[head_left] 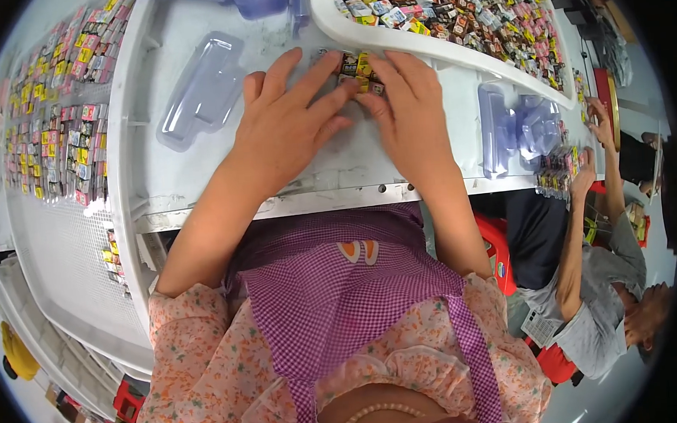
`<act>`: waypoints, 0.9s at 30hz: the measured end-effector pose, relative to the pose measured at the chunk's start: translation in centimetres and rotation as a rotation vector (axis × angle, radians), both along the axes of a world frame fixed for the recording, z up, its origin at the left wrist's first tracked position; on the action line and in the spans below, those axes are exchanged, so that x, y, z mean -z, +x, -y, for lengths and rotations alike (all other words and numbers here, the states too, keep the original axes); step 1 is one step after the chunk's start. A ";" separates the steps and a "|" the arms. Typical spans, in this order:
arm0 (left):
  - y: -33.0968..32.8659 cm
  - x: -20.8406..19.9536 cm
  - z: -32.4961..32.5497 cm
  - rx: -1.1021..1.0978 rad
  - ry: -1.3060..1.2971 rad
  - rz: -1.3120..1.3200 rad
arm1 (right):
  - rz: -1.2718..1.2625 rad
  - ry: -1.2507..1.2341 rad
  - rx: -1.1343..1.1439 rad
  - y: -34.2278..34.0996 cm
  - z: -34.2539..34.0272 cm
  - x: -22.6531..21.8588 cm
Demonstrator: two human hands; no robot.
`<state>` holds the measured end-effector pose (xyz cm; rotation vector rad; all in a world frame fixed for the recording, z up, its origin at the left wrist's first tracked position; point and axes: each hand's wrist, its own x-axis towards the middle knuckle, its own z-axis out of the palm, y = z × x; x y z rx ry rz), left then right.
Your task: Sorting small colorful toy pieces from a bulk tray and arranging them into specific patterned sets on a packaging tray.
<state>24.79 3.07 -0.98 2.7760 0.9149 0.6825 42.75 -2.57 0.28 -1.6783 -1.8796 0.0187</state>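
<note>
A small cluster of tiny printed boxes (363, 66), yellow, black and brown, lies on the worktable between my hands. My left hand (284, 126) reaches in from the left, fingers fanned out. Two of its fingertips press against the cluster's left and near sides. On the other side, my right hand (413, 108) has its index finger and thumb curved around the cluster's right end. Clear plastic shows faintly by the left fingertips; my fingers hide most of what lies under the boxes. An empty clear blister tray (202, 88) rests left of my left hand.
A large white bin (437, 54) full of loose tiny boxes stands at the far right. More clear trays (495, 130) lie right of my hand, others at the far left. Filled packs (67, 145) are stacked on the left. A co-worker (599, 290) sits at right, handling similar packs.
</note>
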 end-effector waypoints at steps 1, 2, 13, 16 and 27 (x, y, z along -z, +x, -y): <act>0.0 0.0 0.0 0.010 0.009 -0.012 | 0.044 0.015 -0.013 -0.1 -0.3 0.1; 0.0 0.2 0.0 0.013 0.009 -0.013 | 0.043 0.015 -0.010 0.0 -0.3 0.3; 0.1 0.1 0.2 0.018 0.022 -0.018 | 0.162 -0.063 -0.032 0.2 0.4 1.4; 0.1 0.3 -0.1 0.035 -0.083 0.026 | 0.046 -0.095 -0.023 0.4 0.4 1.7; 0.1 1.3 -1.4 -0.057 -0.170 0.272 | 0.010 -0.026 -0.093 1.0 1.5 0.3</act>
